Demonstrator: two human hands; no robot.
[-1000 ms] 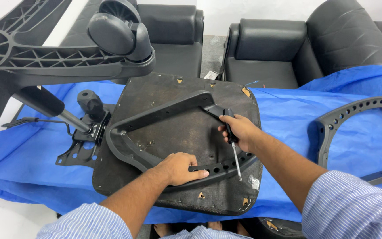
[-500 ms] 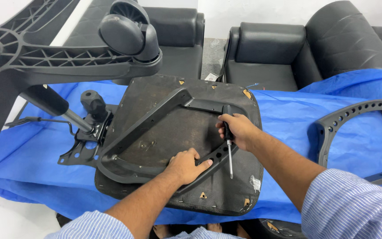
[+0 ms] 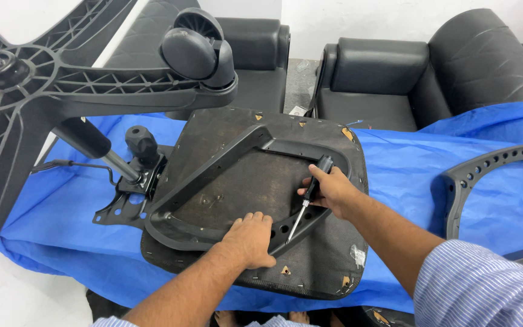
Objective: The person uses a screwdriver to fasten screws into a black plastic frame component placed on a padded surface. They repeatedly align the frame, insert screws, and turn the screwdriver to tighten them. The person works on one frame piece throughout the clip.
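Note:
An upturned chair seat [image 3: 334,254], dark brown underneath, lies on a blue sheet [image 3: 407,163]. A black curved plastic frame [image 3: 219,166] rests on top of it. My left hand [image 3: 250,237] presses flat on the near edge of this frame. My right hand [image 3: 332,189] grips a screwdriver [image 3: 307,194] with a black handle. Its metal shaft slants down and left, and its tip touches the frame near a row of holes.
A black star-shaped chair base with a caster wheel [image 3: 196,49] looms at the upper left, its column joined to a metal mechanism [image 3: 131,188]. A perforated black backrest frame [image 3: 485,172] lies at the right. Black armchairs [image 3: 388,72] stand behind the table.
The seat and frame have shifted slightly right in view. My left hand slid along the frame's near edge, and my right hand tilted the screwdriver so its tip meets the frame.

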